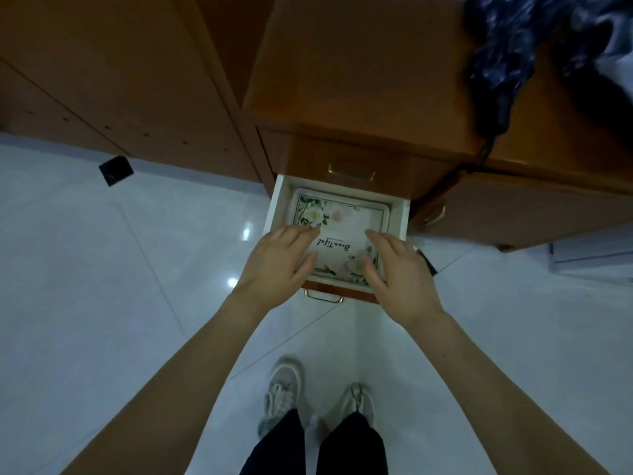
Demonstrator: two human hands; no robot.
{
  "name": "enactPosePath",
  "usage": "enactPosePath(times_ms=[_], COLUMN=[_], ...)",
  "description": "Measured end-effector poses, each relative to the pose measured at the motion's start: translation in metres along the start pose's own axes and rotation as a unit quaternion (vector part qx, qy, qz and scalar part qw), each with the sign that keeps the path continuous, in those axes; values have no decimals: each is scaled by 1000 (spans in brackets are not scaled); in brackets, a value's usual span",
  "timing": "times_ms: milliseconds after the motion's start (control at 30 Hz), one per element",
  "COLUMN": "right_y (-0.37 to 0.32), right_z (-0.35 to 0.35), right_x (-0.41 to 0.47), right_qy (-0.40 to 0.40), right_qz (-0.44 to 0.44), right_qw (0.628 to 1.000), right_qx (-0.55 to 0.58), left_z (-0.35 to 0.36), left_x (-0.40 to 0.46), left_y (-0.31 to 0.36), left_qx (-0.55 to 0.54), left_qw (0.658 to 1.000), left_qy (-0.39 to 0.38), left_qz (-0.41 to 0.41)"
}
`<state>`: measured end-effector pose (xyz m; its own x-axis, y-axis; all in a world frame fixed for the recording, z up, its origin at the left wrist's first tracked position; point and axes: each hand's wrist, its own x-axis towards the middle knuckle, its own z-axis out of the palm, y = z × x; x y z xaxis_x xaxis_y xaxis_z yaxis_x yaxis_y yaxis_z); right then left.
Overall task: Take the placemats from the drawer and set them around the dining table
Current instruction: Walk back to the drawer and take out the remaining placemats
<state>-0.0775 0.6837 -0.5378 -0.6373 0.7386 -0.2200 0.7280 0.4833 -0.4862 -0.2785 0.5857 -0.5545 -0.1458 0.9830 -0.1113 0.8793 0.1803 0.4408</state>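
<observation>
A low drawer [279,204] with white inner walls is pulled out from a brown wooden cabinet. Inside lies a stack of white placemats [342,228] with a flower print and dark script lettering. My left hand [277,265] rests over the stack's left edge, fingers spread and curled at the rim. My right hand [397,269] reaches over the right edge in the same way, thumb on the mat's surface. Whether either hand has a grip on the mats cannot be told; the stack lies flat in the drawer.
The brown cabinet top [359,63] is above the drawer, with a dark blue folded umbrella [507,63] on its right side. A closed drawer with a brass handle [352,173] is directly above. Glossy white floor tiles [120,269] surround my feet in grey sneakers [284,392].
</observation>
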Motion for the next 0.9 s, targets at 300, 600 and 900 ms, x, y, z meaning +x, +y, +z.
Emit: enactPosePath(times_ms=[300, 600, 900], right_y=[61, 86, 98], right_z=[113, 162, 180], right_x=[58, 85, 104], right_qy=[-102, -260, -296], right_qz=[27, 69, -50], right_qw=[994, 962, 948], right_qx=[40, 51, -105], left_z=[109, 145, 159], left_x=[51, 84, 94], left_y=[-85, -119, -135], left_qx=[31, 118, 210], left_qw=[983, 915, 884], left_qy=[-170, -380, -379], left_qz=[55, 72, 177])
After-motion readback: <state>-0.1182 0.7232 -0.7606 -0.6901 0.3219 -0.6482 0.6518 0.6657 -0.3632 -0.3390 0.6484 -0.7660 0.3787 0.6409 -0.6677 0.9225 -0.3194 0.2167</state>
